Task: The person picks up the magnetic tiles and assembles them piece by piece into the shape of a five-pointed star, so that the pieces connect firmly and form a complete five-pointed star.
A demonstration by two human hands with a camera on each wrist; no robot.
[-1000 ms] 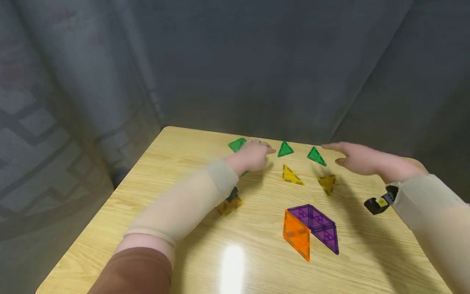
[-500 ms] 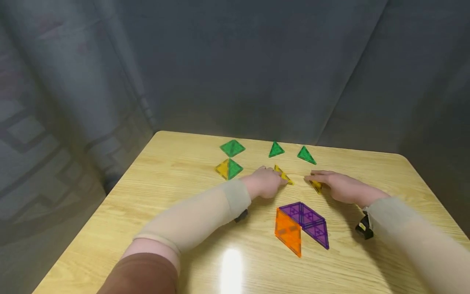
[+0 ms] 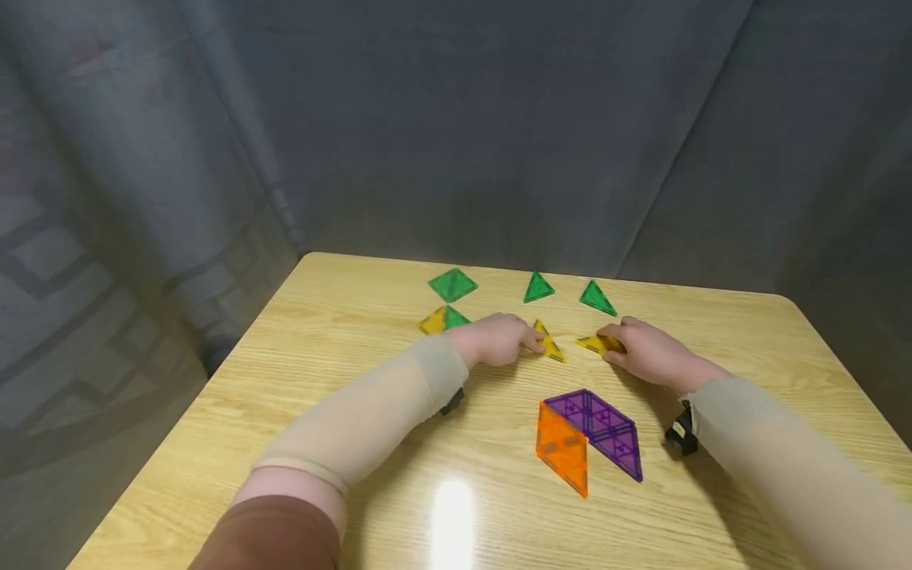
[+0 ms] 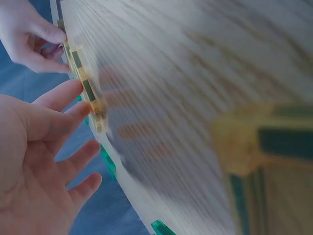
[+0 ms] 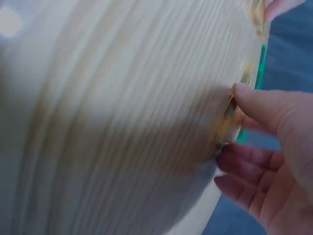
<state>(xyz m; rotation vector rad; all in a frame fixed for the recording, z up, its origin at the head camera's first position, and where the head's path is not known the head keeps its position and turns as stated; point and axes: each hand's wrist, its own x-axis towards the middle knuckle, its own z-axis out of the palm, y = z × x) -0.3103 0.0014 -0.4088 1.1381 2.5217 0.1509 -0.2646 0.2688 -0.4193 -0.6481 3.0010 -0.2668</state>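
In the head view, my left hand [image 3: 501,340] reaches to the left edge of a yellow triangular magnetic tile [image 3: 549,343]. Its fingers are loosely extended, with fingertips right at the tile in the left wrist view. My right hand [image 3: 650,352] pinches a second yellow triangular magnetic tile [image 3: 591,343], its thumb on the near side. Part of that tile is hidden by the fingers. The right wrist view shows the thumb pressed on this yellow tile [image 5: 226,125], low over the wood. A gap separates the two yellow tiles.
Two single green triangles [image 3: 537,287] lie beyond the hands. At left are a green diamond [image 3: 452,285] and a yellow-and-green pair [image 3: 433,321], partly behind the left hand. Nearer lie joined purple tiles [image 3: 594,423] and orange tiles [image 3: 561,451]. A dark curtain [image 3: 463,134] hangs behind the table.
Both hands have come down to the yellow tiles, the left one from the green tiles, the right one from the far right. The right yellow tile has turned and shifted slightly left, now pinched.
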